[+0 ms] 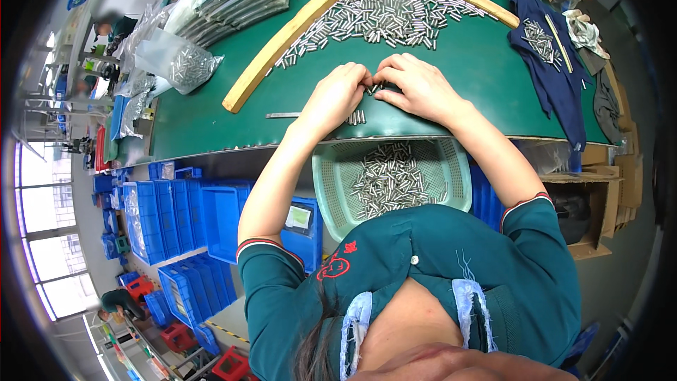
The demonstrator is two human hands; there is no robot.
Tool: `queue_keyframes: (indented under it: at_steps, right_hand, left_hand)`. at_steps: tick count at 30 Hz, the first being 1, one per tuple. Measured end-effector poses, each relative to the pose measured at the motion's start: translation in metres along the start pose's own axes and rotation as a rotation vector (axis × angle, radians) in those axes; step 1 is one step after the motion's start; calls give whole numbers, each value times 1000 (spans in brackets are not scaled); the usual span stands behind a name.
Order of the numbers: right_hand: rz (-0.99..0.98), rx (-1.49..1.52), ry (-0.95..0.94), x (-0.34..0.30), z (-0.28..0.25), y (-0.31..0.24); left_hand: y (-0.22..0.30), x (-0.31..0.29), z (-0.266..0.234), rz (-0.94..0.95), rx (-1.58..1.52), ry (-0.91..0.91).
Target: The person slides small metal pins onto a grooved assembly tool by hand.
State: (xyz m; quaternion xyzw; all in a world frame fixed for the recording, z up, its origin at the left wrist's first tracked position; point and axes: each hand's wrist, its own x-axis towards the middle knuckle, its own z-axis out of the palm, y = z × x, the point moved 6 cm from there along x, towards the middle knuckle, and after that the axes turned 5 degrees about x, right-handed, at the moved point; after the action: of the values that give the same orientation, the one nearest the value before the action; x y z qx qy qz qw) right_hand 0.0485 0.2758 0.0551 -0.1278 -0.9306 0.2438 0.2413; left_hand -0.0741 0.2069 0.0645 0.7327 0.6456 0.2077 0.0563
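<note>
Two bare hands in view over the near part of the green surface (pixel 465 49), fingertips close together around a few small metal pins (pixel 374 89). At the left hand (pixel 340 92), fingers bent and bunched toward the thumb, right beside those pins; cannot tell of a firm pinch. At the right hand (pixel 416 86), thumb and forefinger slightly apart, tips at the same pins; cannot confirm a grip, detail too small.

Near the left wrist, a short row of pins (pixel 357 118), side by side. Left of the forearm, a flat metal strip (pixel 282 116). Farther back, a large loose heap of pins (pixel 384 10) between two wooden bars (pixel 300 39), angled to nearly meet at the far end.

Below the near edge, a pale green basket (pixel 322 190) with more pins (pixel 388 180) inside. On the right, a dark blue cloth (pixel 546 99) bearing another small pile (pixel 539 44). On the left, a clear bag (pixel 189 67) containing similar pieces.
</note>
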Motion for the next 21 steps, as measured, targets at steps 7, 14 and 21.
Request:
queue_keyframes:
  at_steps: [7,14,21]
  right_hand:
    - [47,94,67,-2,-8,5]
    - [57,21,74,-3,-13,8]
    - [191,38,187,-6,-18,25]
  left_hand:
    - [-1,-7,-11,-113,137,63]
    - [4,-10,-4,-134,149,1]
    - [16,-3,1,-114,131,-39]
